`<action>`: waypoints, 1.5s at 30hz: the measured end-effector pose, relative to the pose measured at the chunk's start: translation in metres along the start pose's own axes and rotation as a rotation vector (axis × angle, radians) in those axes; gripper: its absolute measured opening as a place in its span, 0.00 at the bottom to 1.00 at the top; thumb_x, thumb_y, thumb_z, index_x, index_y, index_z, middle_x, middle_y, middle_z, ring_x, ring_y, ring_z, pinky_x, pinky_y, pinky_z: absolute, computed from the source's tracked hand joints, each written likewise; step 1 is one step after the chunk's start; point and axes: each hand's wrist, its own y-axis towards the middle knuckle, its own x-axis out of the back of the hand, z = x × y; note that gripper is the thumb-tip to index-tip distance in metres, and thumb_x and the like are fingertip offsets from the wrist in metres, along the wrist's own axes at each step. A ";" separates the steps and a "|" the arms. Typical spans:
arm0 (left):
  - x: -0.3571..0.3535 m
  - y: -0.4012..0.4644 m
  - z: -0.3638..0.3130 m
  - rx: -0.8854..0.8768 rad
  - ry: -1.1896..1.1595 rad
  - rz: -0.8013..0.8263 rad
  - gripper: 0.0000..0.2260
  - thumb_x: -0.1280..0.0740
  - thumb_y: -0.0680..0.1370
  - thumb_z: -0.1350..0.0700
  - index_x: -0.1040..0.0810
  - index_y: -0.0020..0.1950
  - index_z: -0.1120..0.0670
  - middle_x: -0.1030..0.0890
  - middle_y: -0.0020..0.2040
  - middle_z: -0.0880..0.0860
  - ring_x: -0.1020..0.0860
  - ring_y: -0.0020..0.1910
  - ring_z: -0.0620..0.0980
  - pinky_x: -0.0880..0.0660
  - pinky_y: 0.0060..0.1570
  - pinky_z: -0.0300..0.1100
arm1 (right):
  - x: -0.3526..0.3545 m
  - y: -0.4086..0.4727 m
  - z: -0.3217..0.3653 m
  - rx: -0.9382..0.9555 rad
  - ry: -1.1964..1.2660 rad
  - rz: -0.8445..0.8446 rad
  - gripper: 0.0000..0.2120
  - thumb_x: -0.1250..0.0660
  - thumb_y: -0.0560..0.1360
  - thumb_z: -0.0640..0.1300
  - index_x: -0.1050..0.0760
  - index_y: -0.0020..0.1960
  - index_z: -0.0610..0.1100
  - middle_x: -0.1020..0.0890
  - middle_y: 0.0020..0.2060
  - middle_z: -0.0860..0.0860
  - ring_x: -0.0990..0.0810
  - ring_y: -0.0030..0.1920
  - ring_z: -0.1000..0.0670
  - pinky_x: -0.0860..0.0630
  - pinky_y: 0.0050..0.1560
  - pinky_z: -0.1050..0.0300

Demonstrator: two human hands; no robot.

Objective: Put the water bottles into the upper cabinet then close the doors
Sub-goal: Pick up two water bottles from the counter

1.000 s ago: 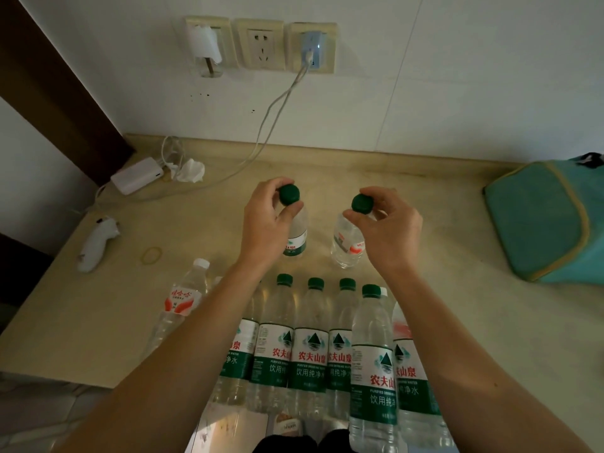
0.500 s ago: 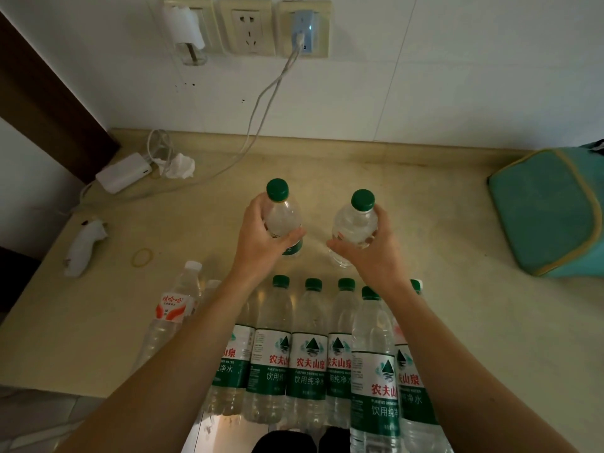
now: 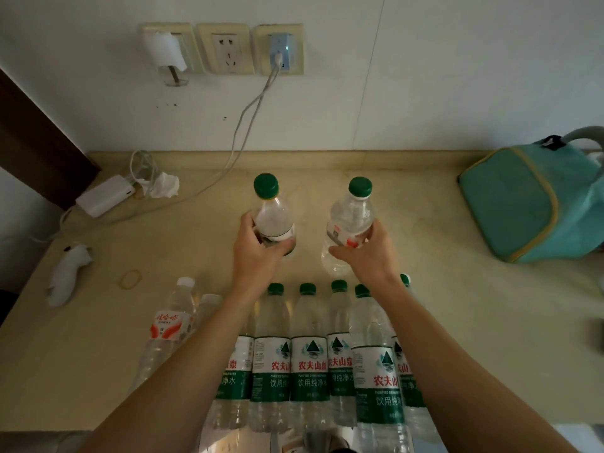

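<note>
The left hand is wrapped round the middle of a green-capped water bottle, fingers curled over its label band. The right hand grasps a second green-capped bottle in the same way, at its red-and-white label. Both bottles stand roughly upright, their necks tipped a little toward the back edge of the table, near its middle; whether their bases touch the surface or hang just above it cannot be told.

These are thin, clear plastic bottles with ribbed walls and screw caps. The one on the right looks pale and possibly near empty, so it would be light and would dent under a hard squeeze. The other's fill level is unclear. A hold at the label band, where the wall is straight and the wrap adds some friction, seems the soundest place; the tapering shoulder would slip.

Along the front edge stands a row of taller bottles with green and white labels, apparently full and so likely much heavier. Toward the front left a white-capped bottle with a red label stands apart from the row.

The table has a smooth, pale yellowish top. A soft teal bag sits at the back right, a white power adapter at the back left, and a rubber band lies flat beside the left forearm. The upper cabinet is out of view.
</note>
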 end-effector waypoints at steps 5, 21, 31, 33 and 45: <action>0.016 -0.010 -0.067 -0.178 -0.067 0.100 0.29 0.20 0.68 0.48 0.29 0.65 0.40 0.22 0.59 0.38 0.22 0.56 0.35 0.24 0.44 0.25 | 0.039 -0.042 0.054 0.132 0.207 -0.084 0.28 0.18 0.65 0.45 0.25 0.62 0.49 0.16 0.50 0.57 0.16 0.48 0.56 0.19 0.49 0.58; 0.065 -0.064 -0.366 -0.845 -0.454 0.240 0.23 0.22 0.70 0.50 0.21 0.63 0.48 0.16 0.53 0.43 0.18 0.52 0.42 0.23 0.44 0.29 | 0.213 -0.175 0.288 0.832 0.485 -0.574 0.23 0.20 0.64 0.52 0.23 0.57 0.56 0.14 0.51 0.51 0.15 0.52 0.49 0.18 0.55 0.42; 0.105 -0.047 -0.526 -1.028 -0.436 0.058 0.18 0.23 0.71 0.47 0.21 0.58 0.47 0.15 0.51 0.44 0.17 0.48 0.41 0.20 0.44 0.39 | 0.292 -0.180 0.422 1.072 0.493 -0.631 0.25 0.18 0.61 0.51 0.22 0.55 0.55 0.13 0.47 0.52 0.14 0.48 0.49 0.19 0.49 0.48; 0.111 -0.037 -0.548 -1.012 -0.409 0.005 0.17 0.22 0.71 0.46 0.21 0.58 0.46 0.16 0.49 0.43 0.17 0.45 0.39 0.22 0.38 0.33 | 0.302 -0.170 0.443 1.063 0.456 -0.597 0.24 0.18 0.63 0.49 0.22 0.56 0.54 0.13 0.47 0.54 0.14 0.47 0.53 0.19 0.49 0.50; 0.083 0.032 -0.579 -0.795 -0.171 0.016 0.15 0.27 0.76 0.46 0.23 0.60 0.49 0.17 0.51 0.49 0.19 0.48 0.49 0.24 0.39 0.42 | 0.298 -0.079 0.511 0.860 0.209 -0.337 0.20 0.21 0.68 0.51 0.22 0.57 0.51 0.15 0.48 0.54 0.14 0.42 0.56 0.18 0.39 0.61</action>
